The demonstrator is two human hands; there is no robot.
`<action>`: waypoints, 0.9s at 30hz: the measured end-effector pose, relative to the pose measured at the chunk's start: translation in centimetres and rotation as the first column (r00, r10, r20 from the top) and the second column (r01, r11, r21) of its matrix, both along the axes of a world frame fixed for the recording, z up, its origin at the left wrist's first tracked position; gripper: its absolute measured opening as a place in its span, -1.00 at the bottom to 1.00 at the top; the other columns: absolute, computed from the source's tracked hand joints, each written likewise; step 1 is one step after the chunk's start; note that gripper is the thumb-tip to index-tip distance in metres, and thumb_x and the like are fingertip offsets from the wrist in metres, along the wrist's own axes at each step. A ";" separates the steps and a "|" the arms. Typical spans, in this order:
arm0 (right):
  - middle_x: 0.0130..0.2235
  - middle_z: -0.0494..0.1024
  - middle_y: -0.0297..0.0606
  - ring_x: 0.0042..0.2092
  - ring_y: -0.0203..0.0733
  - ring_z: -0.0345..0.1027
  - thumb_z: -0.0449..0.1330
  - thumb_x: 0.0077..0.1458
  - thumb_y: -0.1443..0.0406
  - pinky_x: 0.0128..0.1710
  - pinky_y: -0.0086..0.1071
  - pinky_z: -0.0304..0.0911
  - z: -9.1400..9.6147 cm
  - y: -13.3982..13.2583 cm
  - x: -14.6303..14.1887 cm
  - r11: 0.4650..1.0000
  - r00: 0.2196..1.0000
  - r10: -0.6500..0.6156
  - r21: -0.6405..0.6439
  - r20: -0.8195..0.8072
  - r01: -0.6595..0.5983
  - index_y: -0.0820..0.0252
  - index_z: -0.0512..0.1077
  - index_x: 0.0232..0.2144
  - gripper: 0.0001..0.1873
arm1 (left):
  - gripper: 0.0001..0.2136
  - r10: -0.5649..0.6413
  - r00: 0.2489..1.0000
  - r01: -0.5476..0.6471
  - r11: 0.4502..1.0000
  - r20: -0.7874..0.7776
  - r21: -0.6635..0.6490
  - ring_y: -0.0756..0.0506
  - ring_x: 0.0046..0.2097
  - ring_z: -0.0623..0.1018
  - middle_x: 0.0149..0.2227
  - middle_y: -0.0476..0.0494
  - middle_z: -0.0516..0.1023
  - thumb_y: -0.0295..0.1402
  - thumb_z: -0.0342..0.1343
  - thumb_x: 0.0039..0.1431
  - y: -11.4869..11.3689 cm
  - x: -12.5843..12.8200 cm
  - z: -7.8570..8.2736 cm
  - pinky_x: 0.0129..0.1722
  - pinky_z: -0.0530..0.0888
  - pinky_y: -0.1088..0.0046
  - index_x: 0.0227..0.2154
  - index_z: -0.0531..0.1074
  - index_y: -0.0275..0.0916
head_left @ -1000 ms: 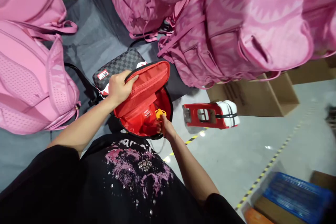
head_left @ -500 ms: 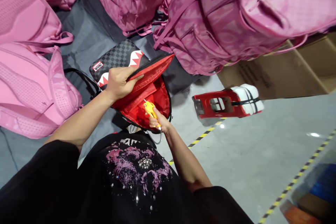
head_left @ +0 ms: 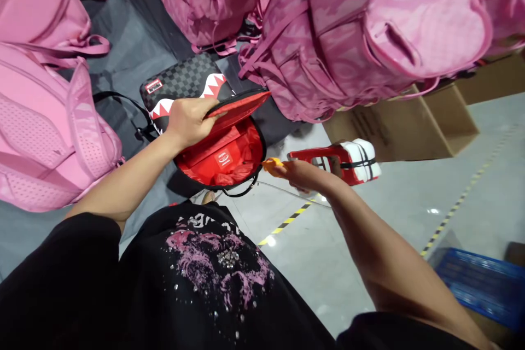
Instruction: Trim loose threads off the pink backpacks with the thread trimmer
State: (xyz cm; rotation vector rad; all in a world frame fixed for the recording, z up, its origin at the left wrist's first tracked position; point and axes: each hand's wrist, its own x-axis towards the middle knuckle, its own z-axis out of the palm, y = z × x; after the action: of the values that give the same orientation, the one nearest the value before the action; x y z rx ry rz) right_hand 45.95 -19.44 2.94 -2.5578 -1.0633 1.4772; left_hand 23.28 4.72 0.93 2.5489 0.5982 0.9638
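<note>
A black checkered bag (head_left: 182,85) with a printed shark mouth lies unzipped in front of me, its red lining (head_left: 241,150) and a small white label showing. My left hand (head_left: 192,120) grips the edge of its lifted flap (head_left: 241,104), holding the opening wide. To the right of the opening, my right hand (head_left: 301,174) is closed around a yellow gun-shaped tool (head_left: 273,165), whose front end is near the bag's right rim. A thin hose or cord (head_left: 291,192) runs below that hand. Most of the tool's handle is hidden by the fingers.
Pink backpacks (head_left: 328,38) crowd the far side, with more pink bags (head_left: 45,136) at left on grey cloth. A red frame with strapped white bundles (head_left: 360,158) sits beyond my right hand, by cardboard boxes (head_left: 394,126). A blue crate (head_left: 479,284) stands lower right.
My right hand has drawn the yellow tool out of the bag's opening and moved to the right. My left hand still holds the flap up.
</note>
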 end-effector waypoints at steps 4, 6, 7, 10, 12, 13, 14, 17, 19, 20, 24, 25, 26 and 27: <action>-0.62 0.28 -0.41 -0.70 -0.39 0.08 0.05 0.30 -0.02 -0.69 -0.49 -0.04 1.0 -1.4 -1.2 0.985 0.978 -0.167 -0.070 -0.125 0.160 0.22 0.34 -0.31 -0.59 | -0.79 0.030 0.999 -0.030 0.999 -0.014 -0.025 -0.05 -0.46 0.48 -0.54 -0.06 0.51 -0.27 0.06 0.20 0.1 -0.4 -0.1 -0.46 0.19 0.44 -0.41 0.54 -0.23; -0.61 0.22 -0.47 -0.69 -0.42 0.02 0.03 0.30 -0.04 -0.69 -0.51 -0.06 0.5 -2.6 -1.8 0.958 0.931 -0.286 -0.047 -0.228 0.283 0.22 0.33 -0.23 -0.57 | -0.79 0.042 0.999 -0.043 0.998 -0.033 -0.040 -0.06 -0.45 0.48 -0.52 -0.06 0.51 -0.27 0.06 0.20 0.1 -0.5 -0.1 -0.45 0.20 0.44 -0.40 0.54 -0.23; -0.62 0.19 -0.49 -0.68 -0.42 0.00 0.02 0.31 -0.04 -0.69 -0.52 -0.07 0.0 -3.3 -2.1 0.943 0.903 -0.329 -0.046 -0.275 0.330 0.23 0.33 -0.21 -0.57 | -0.79 0.046 0.998 -0.048 0.998 -0.041 -0.047 -0.06 -0.44 0.49 -0.52 -0.06 0.52 -0.27 0.06 0.20 0.0 -0.5 -0.1 -0.44 0.21 0.44 -0.39 0.54 -0.24; -0.64 0.12 -0.54 -0.68 -0.44 -0.06 0.05 0.28 -0.05 -0.69 -0.53 -0.10 -1.9 -5.7 -3.5 0.904 0.833 -0.418 -0.076 -0.363 0.421 0.22 0.32 -0.24 -0.57 | -0.81 0.058 0.998 -0.060 0.996 -0.037 -0.061 -0.06 -0.42 0.49 -0.49 -0.06 0.53 -0.28 0.07 0.21 0.1 -0.5 -0.2 -0.43 0.22 0.45 -0.36 0.55 -0.24; -0.66 0.10 -0.56 -0.68 -0.44 -0.09 0.09 0.23 -0.09 -0.70 -0.53 -0.10 -3.3 -7.5 -4.3 0.872 0.778 -0.466 -0.071 -0.421 0.484 0.20 0.31 -0.28 -0.55 | -0.82 0.073 0.997 -0.073 0.996 0.005 -0.053 -0.04 -0.43 0.47 -0.49 -0.04 0.54 -0.27 0.10 0.21 0.6 -0.6 -0.4 -0.44 0.22 0.46 -0.35 0.54 -0.24; -0.67 0.11 -0.56 -0.69 -0.43 -0.07 0.11 0.21 -0.11 -0.70 -0.52 -0.07 -3.9 -8.4 -4.4 0.849 0.744 -0.488 -0.049 -0.456 0.526 0.19 0.30 -0.29 -0.53 | -0.82 0.078 0.996 -0.076 0.996 0.037 -0.041 -0.02 -0.45 0.44 -0.50 -0.02 0.53 -0.26 0.11 0.21 0.9 -0.7 -0.5 -0.45 0.21 0.47 -0.36 0.54 -0.24; -0.68 0.13 -0.55 -0.69 -0.41 -0.03 0.11 0.18 -0.14 -0.69 -0.51 -0.03 -4.6 -9.4 -4.4 0.817 0.707 -0.508 -0.015 -0.492 0.576 0.19 0.30 -0.29 -0.50 | -0.82 0.078 0.995 -0.076 0.997 0.068 -0.026 0.01 -0.47 0.41 -0.51 0.01 0.52 -0.25 0.12 0.21 1.4 -0.9 -0.7 -0.46 0.20 0.48 -0.38 0.53 -0.23; -0.59 0.39 -0.41 -0.59 -0.25 0.32 0.12 0.11 -0.19 -0.55 -0.40 0.26 -6.8 -12.4 -3.6 0.603 0.559 -0.596 0.139 -0.577 0.786 0.16 0.30 -0.22 -0.45 | -0.81 0.082 0.989 -0.085 0.996 0.125 0.018 0.08 -0.51 0.31 -0.54 0.09 0.46 -0.22 0.16 0.22 2.8 -1.4 -1.3 -0.49 0.17 0.54 -0.39 0.53 -0.24; -0.43 0.53 -0.29 -0.40 -0.18 0.47 0.18 0.08 -0.11 -0.39 -0.36 0.36 -9.0 -14.3 -2.7 0.390 0.456 -0.690 0.243 -0.562 0.888 0.17 0.33 -0.21 -0.51 | -0.82 0.109 0.984 -0.114 0.993 0.141 0.027 0.10 -0.52 0.28 -0.56 0.12 0.41 -0.24 0.20 0.19 3.5 -1.8 -1.6 -0.51 0.16 0.56 -0.39 0.53 -0.25; -0.39 0.55 -0.27 -0.34 -0.18 0.48 0.23 0.04 -0.04 -0.35 -0.38 0.35 -10.4 -15.0 -2.3 0.298 0.408 -0.740 0.284 -0.535 0.911 0.18 0.36 -0.25 -0.57 | -0.84 0.132 0.980 -0.137 0.990 0.151 0.026 0.10 -0.52 0.26 -0.58 0.13 0.39 -0.26 0.21 0.17 3.6 -2.0 -1.6 -0.52 0.16 0.57 -0.40 0.52 -0.25; -0.51 0.45 -0.35 -0.42 -0.26 0.37 0.27 -0.05 0.18 -0.46 -0.47 0.26 -16.9 -15.2 -1.6 0.102 0.242 -0.846 0.300 -0.476 0.948 0.21 0.35 -0.46 -0.76 | -0.83 0.260 0.962 -0.261 0.965 0.078 0.006 0.08 -0.55 0.24 -0.65 0.13 0.26 -0.29 0.21 0.09 2.1 -2.4 -0.5 -0.54 0.14 0.58 -0.53 0.43 -0.24; -0.52 0.43 -0.37 -0.45 -0.28 0.35 0.25 -0.03 0.19 -0.47 -0.47 0.26 -18.4 -14.5 -1.3 0.054 0.198 -0.843 0.288 -0.500 0.956 0.20 0.33 -0.46 -0.79 | -0.81 0.312 0.950 -0.312 0.950 0.032 0.002 0.07 -0.55 0.24 -0.66 0.13 0.25 -0.27 0.20 0.07 1.4 -2.3 0.1 -0.55 0.14 0.58 -0.55 0.40 -0.23; -0.52 0.42 -0.39 -0.47 -0.30 0.34 0.21 0.00 0.21 -0.47 -0.48 0.27 -19.8 -13.5 -0.7 0.002 0.156 -0.838 0.282 -0.523 0.959 0.19 0.30 -0.44 -0.81 | -0.79 0.361 0.932 -0.361 0.932 -0.023 -0.004 0.06 -0.56 0.24 -0.67 0.12 0.23 -0.25 0.20 0.05 0.5 -2.2 0.7 -0.55 0.14 0.57 -0.57 0.36 -0.22; -0.50 0.41 -0.41 -0.47 -0.32 0.34 0.18 0.03 0.22 -0.47 -0.49 0.28 -21.1 -12.3 0.2 -0.050 0.116 -0.830 0.280 -0.546 0.959 0.17 0.28 -0.42 -0.83 | -0.78 0.400 0.913 -0.402 0.916 -0.082 -0.012 0.04 -0.55 0.25 -0.68 0.12 0.23 -0.24 0.19 0.04 -0.6 -2.2 1.3 -0.55 0.15 0.56 -0.58 0.33 -0.21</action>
State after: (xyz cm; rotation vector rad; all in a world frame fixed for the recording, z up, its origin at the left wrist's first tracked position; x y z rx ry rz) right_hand 46.20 -31.73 -18.13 -1.6900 0.3715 0.6996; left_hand 21.11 4.16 2.21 2.4956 1.1856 0.9735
